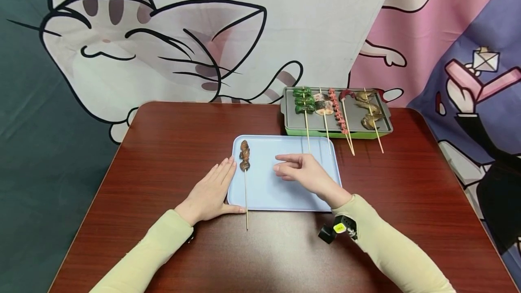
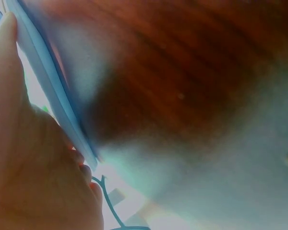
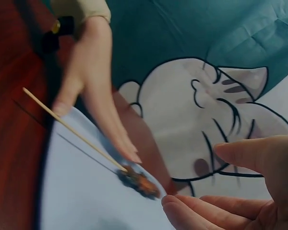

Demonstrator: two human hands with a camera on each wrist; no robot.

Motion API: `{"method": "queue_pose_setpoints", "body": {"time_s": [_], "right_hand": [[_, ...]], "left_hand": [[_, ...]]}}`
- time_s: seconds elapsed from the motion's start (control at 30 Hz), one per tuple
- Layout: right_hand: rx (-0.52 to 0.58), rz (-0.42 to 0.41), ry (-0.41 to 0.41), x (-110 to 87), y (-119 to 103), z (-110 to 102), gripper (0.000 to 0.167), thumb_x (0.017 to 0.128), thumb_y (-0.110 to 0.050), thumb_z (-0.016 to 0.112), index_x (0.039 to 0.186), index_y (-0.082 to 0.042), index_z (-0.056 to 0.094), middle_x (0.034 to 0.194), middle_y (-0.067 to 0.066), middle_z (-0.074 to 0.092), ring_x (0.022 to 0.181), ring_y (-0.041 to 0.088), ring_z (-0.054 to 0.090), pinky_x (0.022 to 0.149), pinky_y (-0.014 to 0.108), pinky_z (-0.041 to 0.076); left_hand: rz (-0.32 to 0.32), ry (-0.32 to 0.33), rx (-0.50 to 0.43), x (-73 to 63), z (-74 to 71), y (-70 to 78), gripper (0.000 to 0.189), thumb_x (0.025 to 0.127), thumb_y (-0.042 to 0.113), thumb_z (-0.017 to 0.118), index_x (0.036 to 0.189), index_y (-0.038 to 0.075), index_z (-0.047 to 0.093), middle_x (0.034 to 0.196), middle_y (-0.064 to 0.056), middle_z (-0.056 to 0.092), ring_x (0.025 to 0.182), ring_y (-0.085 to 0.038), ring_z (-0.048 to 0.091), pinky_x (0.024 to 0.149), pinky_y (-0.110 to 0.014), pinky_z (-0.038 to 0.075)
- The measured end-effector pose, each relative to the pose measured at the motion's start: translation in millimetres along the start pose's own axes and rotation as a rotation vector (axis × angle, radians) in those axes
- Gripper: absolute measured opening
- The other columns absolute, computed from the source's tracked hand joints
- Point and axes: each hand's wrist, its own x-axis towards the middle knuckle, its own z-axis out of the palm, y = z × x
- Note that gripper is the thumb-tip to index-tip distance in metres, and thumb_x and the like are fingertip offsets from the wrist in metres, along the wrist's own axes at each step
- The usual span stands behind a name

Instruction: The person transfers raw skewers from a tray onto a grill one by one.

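A light blue tray [image 1: 281, 196] lies on the table, with one skewer of brown meat pieces [image 1: 244, 155] near its left side; the bare stick end reaches past the front rim. My left hand [image 1: 211, 191] rests against the tray's left edge, fingers straight, thumb at the front-left corner beside the stick. Over the tray's right half hovers my right hand [image 1: 303, 173], fingers loosely bent and holding nothing. In the right wrist view the meat skewer [image 3: 139, 182] lies beyond the fingertips of that hand.
Behind the tray stands a grey-topped green box [image 1: 342, 135] bearing several skewers: green pepper pieces [image 1: 304, 101], a fish slice [image 1: 323, 104], pink pieces [image 1: 337, 110], a dark red piece [image 1: 346, 94] and brownish pieces [image 1: 368, 108]. Some sticks overhang its front edge. A cartoon-printed cloth [image 1: 325, 21] hangs behind the table.
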Motion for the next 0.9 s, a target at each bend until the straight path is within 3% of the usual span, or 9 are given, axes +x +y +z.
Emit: {"method": "queue_pose_setpoints", "body": {"time_s": [0.2,0.43,0.63,0.9], "right_hand": [[0.062,0.022,-0.075,1.5,16,23,0.057,0.096,-0.018,0.071,0.139,0.014,0.052,0.116,0.028,0.069,0.107,0.043,0.068,0.091,0.041,0.057],[0.1,0.036,-0.134,3.4,36,41,0.054,0.097,-0.015,0.069,0.137,0.017,0.052,0.111,0.025,0.072,0.103,0.037,0.07,0.09,0.043,0.057],[0.133,0.064,-0.169,1.8,41,51,0.054,0.097,-0.018,0.07,0.138,0.014,0.054,0.116,0.024,0.07,0.103,0.037,0.07,0.09,0.04,0.057],[0.194,0.084,-0.199,5.2,44,59,0.057,0.097,-0.018,0.069,0.14,0.015,0.051,0.123,0.025,0.067,0.106,0.038,0.069,0.093,0.04,0.056]], "left_hand": [[0.001,0.013,-0.011,0.0,-1.0,0.0,0.122,0.082,0.08,0.061,0.156,-0.01,0.026,0.164,-0.025,0.02,0.152,-0.035,0.018,0.122,-0.046,0.018],[0.013,0.039,-0.037,-0.7,1.0,0.5,0.122,0.081,0.081,0.061,0.155,-0.011,0.028,0.164,-0.025,0.021,0.151,-0.037,0.021,0.121,-0.048,0.02],[0.02,0.049,-0.034,-2.3,6.4,-1.2,0.123,0.082,0.084,0.055,0.156,-0.01,0.027,0.164,-0.025,0.021,0.151,-0.037,0.02,0.122,-0.048,0.019],[0.013,0.035,-0.024,-1.0,-0.2,0.2,0.122,0.082,0.081,0.06,0.155,-0.011,0.027,0.164,-0.026,0.021,0.151,-0.038,0.02,0.121,-0.049,0.021]]}}
